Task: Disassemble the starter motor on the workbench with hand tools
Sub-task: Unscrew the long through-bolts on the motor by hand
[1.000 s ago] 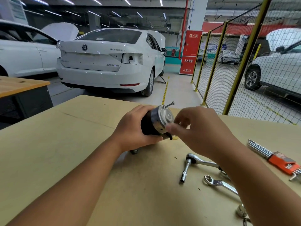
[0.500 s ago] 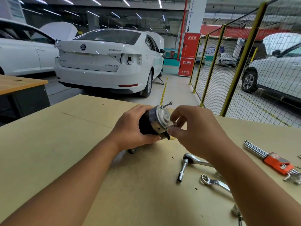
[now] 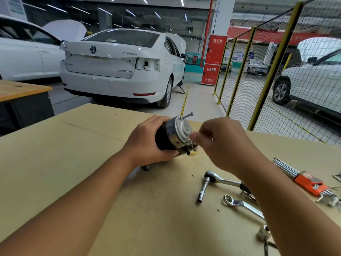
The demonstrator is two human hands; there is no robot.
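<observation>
Matt, smooth tan board on the desk (image 3: pixel 77 178). Matt black casing and bright, brushed-metal end cap on the starter motor (image 3: pixel 173 134). Beside it, glossy chromed steel: ratchet (image 3: pixel 219 180), wrench (image 3: pixel 241 205). Orange plastic holder on metal hex keys (image 3: pixel 306 180).

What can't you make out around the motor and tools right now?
- Head view: right hand fingertips are motion-blurred, so whether they pinch anything is unclear.
- Left hand covers the starter motor body.
- Right forearm hides the ratchet handle.
- Hex key set is cut by the frame edge.
</observation>
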